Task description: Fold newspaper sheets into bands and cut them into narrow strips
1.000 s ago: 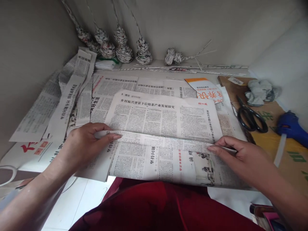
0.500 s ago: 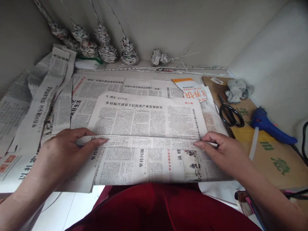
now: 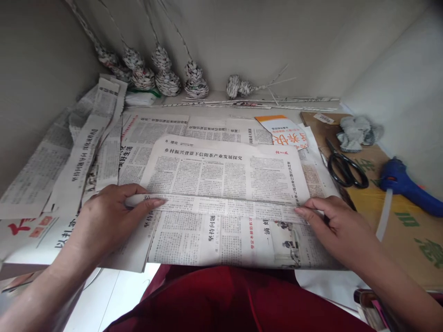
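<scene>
A newspaper sheet (image 3: 204, 170) lies in front of me with its near edge folded over into a long flat strip (image 3: 224, 206). My left hand (image 3: 116, 219) pinches the left end of that fold between thumb and fingers. At the other end, my right hand (image 3: 323, 216) grips the fold the same way, thumb on top. Under the sheet, more newspaper (image 3: 194, 240) covers the table up to its front edge. The fingers beneath the fold are partly hidden.
Several woven paper gourds (image 3: 168, 83) stand along the back wall, beside thin rolled paper sticks (image 3: 249, 103). Torn newspaper strips (image 3: 85, 143) pile at left. At right, black scissors (image 3: 346, 168), a blue glue gun (image 3: 408, 182) and a crumpled cloth (image 3: 360, 132) lie on cardboard (image 3: 398, 244).
The view has shifted, so everything sits slightly farther right in the picture. Both hands keep their hold on the folded edge, and the fold looks nearly the same.
</scene>
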A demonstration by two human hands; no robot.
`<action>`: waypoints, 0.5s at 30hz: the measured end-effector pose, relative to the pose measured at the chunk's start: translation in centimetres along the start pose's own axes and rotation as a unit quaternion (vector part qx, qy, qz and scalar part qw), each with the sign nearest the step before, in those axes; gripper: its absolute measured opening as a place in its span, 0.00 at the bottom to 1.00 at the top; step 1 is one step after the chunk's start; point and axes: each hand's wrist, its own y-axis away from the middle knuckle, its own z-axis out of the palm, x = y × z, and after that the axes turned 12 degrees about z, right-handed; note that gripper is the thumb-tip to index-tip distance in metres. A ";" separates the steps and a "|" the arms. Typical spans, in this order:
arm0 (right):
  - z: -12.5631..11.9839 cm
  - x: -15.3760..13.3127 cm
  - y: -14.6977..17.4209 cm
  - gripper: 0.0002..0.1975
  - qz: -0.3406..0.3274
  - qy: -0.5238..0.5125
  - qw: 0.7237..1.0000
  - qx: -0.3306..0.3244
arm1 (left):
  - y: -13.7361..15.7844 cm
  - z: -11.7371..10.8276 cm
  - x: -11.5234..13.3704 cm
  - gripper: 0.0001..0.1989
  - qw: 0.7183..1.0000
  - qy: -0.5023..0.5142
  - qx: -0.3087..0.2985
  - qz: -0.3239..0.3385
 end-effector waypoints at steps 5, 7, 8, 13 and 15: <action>0.2 0.3 -0.3 0.22 -0.043 0.044 0.998 0.012 | 0.0 -0.2 0.6 0.23 1.000 0.009 -0.008 -0.020; 0.2 0.5 -0.3 0.23 -0.042 0.049 0.998 0.010 | 0.0 -0.3 0.9 0.22 1.000 0.012 -0.011 -0.021; 0.3 0.5 -0.2 0.23 -0.038 0.048 0.998 0.011 | 0.0 -0.4 1.0 0.21 1.000 0.013 -0.010 -0.022; 0.0 0.0 -0.3 0.27 0.004 0.050 0.999 -0.004 | 0.2 -0.6 1.1 0.20 1.000 0.012 -0.005 0.000; -0.1 -0.2 -0.5 0.28 0.009 0.060 0.998 -0.028 | 0.3 -0.6 1.0 0.19 1.000 0.009 0.000 0.015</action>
